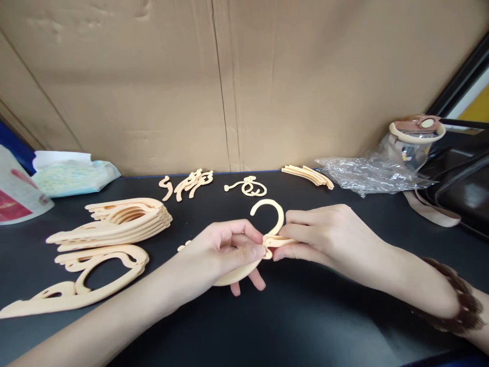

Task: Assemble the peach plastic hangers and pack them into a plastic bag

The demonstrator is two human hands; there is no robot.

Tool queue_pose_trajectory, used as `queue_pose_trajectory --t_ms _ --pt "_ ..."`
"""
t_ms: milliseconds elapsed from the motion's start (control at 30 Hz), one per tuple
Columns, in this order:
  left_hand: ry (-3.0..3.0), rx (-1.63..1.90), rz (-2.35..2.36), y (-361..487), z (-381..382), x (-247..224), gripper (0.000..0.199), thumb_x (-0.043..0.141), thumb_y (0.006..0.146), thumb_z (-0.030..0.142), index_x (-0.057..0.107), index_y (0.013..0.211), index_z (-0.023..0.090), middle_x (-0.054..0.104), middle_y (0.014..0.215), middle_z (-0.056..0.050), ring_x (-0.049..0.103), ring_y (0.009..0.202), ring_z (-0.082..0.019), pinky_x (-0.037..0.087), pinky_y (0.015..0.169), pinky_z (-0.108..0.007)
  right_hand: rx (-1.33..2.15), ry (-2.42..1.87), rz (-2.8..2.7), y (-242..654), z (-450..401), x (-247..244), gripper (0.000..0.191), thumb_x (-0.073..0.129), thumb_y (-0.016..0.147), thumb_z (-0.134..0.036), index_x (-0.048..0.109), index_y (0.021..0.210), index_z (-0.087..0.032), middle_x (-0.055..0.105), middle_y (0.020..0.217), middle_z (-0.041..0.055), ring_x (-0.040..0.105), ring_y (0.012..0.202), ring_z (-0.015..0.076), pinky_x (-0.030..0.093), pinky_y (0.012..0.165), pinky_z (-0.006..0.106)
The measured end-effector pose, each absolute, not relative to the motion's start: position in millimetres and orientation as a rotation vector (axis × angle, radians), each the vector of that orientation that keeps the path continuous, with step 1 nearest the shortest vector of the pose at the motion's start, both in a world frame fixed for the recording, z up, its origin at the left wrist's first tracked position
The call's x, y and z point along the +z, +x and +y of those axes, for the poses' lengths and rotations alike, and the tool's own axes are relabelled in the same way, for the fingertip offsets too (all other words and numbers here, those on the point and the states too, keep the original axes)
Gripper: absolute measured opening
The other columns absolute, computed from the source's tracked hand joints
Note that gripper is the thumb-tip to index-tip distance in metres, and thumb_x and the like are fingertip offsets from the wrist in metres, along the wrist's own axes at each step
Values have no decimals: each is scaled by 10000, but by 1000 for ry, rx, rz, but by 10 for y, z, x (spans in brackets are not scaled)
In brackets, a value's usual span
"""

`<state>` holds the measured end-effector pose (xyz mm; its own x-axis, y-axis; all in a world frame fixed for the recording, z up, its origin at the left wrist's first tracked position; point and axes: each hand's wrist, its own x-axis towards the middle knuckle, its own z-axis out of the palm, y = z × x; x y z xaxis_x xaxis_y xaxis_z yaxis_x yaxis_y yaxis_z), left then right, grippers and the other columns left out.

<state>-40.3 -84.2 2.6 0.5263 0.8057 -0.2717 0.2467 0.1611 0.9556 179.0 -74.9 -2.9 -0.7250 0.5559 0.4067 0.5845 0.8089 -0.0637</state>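
Black tabletop (305, 316), brown cardboard (305, 92) behind, both hands (233, 250) (324, 234) closed around cream hanger (275, 240).

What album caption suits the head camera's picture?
Left hand and right hand hold cream pieces at the base of a curved hook, with a stack of similar parts on the black tabletop.

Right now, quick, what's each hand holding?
Left hand: closed, holding a curved pale piece.
Right hand: closed, pinching a straighter pale piece by the hook.
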Motion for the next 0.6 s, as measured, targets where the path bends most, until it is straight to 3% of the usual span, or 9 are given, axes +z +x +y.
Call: queue_pose_trajectory --t_ms 100,300,400,600 --pt "1434 551 1009 -424 -828 64 196 624 879 380 605 851 187 695 643 11 620 545 -91 462 500 -149 -63 -921 -2609 1809 -751 -32 386 470 948 -482 688 819 -191 620 696 -17 551 551 98 299 504 245" --pt "1418 574 1011 -449 -798 41 187 666 854 378 647 926 206 733 804 -6 720 745 -165 510 551 -172 -70 -908 -2656 1808 -716 -34 455 384 971 -507 704 879 -198 661 708 -1 594 602 111 330 536 241" --pt "1420 584 994 -441 -804 28 193 670 856 355 671 997 223 743 873 -3 722 738 -150 503 541 -159 -78 -898 -2664 1802 -711 -38 445 392 972 -498 720 899 -206 664 701 -1 588 594 112 329 537 242" --pt "1401 561 945 -424 -815 40 221 654 870 314 675 1071 225 729 793 7 708 705 -139 489 517 -160 -83 -894 -2690 1804 -707 -48 456 392 969 -503 726 880 -206 661 698 6 596 607 124 330 543 248"
